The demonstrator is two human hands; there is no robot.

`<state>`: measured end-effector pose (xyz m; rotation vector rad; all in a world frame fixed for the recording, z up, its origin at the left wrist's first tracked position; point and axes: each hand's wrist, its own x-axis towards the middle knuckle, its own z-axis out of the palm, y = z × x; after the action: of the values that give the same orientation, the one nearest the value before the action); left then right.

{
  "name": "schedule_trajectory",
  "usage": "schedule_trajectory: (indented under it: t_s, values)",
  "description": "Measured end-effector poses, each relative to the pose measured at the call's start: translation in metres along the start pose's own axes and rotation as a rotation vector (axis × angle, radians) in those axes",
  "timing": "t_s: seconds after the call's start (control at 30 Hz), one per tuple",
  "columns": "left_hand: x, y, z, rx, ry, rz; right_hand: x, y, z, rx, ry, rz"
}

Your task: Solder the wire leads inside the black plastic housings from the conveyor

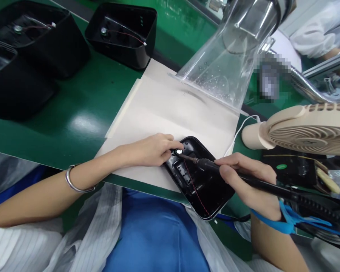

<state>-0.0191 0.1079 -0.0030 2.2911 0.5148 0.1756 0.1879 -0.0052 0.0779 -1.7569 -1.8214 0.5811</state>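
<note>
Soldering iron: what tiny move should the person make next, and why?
Probably lift the soldering iron straight up off the joint. Its tip, steered by the right hand, touches the silver part that the left hand pinches at the corner of the black housing, where the red wire leads; the fingertips sit very close to the heat.

The left hand (151, 151) covers a corner of the black housing (209, 192); a pixelated patch (269, 81) is unreadable; the right edge cuts the beige fan (308, 130).

Four black housings (200, 181) (121, 34) (45, 41) (14, 90), two hands (153, 150) (249, 181), one soldering iron (204, 163), one fan (306, 128).
</note>
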Motion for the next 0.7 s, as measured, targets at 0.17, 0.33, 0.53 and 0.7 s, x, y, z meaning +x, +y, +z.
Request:
schedule_trajectory:
  t_s: [0.17, 0.33, 0.53, 0.7]
  values:
    - [0.0, -0.002, 0.001, 0.009, 0.017, 0.024, 0.002, 0.0, -0.001, 0.019, -0.02, 0.012]
    - [0.0, -0.002, 0.0, -0.017, 0.031, 0.048, 0.002, 0.004, -0.001, 0.014, -0.028, 0.013]
    - [0.002, -0.001, -0.004, -0.042, 0.003, 0.064, 0.011, 0.01, -0.007, -0.001, -0.084, -0.029]
    - [0.003, -0.001, -0.005, 0.028, -0.021, 0.033, 0.018, 0.012, -0.012, 0.013, -0.156, -0.07]
